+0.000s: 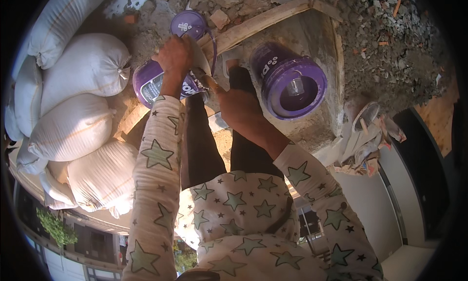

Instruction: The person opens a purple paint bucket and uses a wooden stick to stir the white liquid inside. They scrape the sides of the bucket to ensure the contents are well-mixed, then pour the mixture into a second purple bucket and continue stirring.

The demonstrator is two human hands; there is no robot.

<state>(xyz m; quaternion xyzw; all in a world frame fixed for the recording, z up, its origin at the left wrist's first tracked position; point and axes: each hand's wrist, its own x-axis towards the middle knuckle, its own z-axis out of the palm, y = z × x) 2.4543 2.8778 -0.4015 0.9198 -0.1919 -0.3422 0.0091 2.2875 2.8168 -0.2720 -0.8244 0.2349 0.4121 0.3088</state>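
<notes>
A purple bucket [146, 83] with a printed label stands tilted in front of me, a little left of my legs. My left hand [174, 59] is closed at its upper rim. My right hand [236, 105] is closed round a brownish, handle-like end of a tool [208, 82] at the bucket's right side. The tool's far end is hidden, so I cannot tell its exact kind. A pale grey surface shows between the hands, either the bucket's inside or a blade. Just beyond the left hand is a round purple lid [187, 25].
A second purple bucket [295, 88] with a wide rim leans at the right, inside a wooden frame [265, 25]. Filled white sacks [83, 69] are piled at the left. Rubble [395, 51] covers the far right, with crumpled paper bags [363, 139] nearer.
</notes>
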